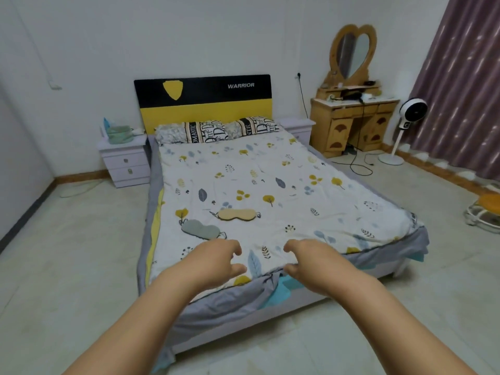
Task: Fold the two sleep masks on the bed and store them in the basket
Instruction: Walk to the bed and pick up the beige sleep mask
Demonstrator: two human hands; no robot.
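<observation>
Two sleep masks lie flat on the bed, which has a leaf-print cover. The grey mask is near the bed's left side, and the beige mask sits just behind and to the right of it. A pale green basket stands on the left nightstand by the headboard. My left hand hovers over the foot of the bed, just in front of the grey mask, fingers curled apart and empty. My right hand is beside it, also empty with fingers apart.
A lilac nightstand carries the basket at the bed's far left. Two pillows lie against the black and yellow headboard. At the right stand a wooden dressing table with a heart mirror, a white fan and floor cables.
</observation>
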